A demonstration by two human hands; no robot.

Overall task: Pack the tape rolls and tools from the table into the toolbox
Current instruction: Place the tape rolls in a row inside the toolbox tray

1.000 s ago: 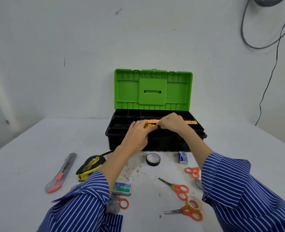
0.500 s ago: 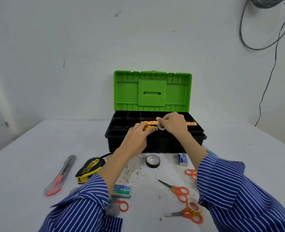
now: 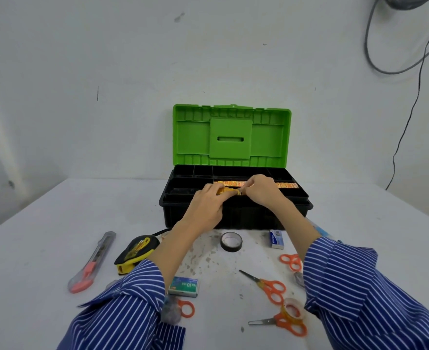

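The black toolbox (image 3: 236, 218) stands open with its green lid (image 3: 231, 135) upright. A row of yellow-orange tape rolls (image 3: 286, 185) lies in its top tray. Both my hands are over the tray's front. My left hand (image 3: 207, 207) grips a short stack of yellow tape rolls (image 3: 227, 191). My right hand (image 3: 261, 190) pinches a small roll against the stack's right end; fingers mostly hide it. On the table lie a black tape roll (image 3: 231, 241), a clear tape roll (image 3: 293, 309), a tape measure (image 3: 135, 251) and a utility knife (image 3: 92, 263).
Orange-handled scissors (image 3: 269, 286) lie at the front right, a second pair (image 3: 279, 322) under the clear roll, a third (image 3: 290, 261) by my right sleeve. A green staple box (image 3: 184, 286) and a blue one (image 3: 276, 239) sit nearby. Cables hang on the wall at the right.
My right hand has lowered the small roll it held up and brought it against the stack in my left hand. Both hands stay over the tray.
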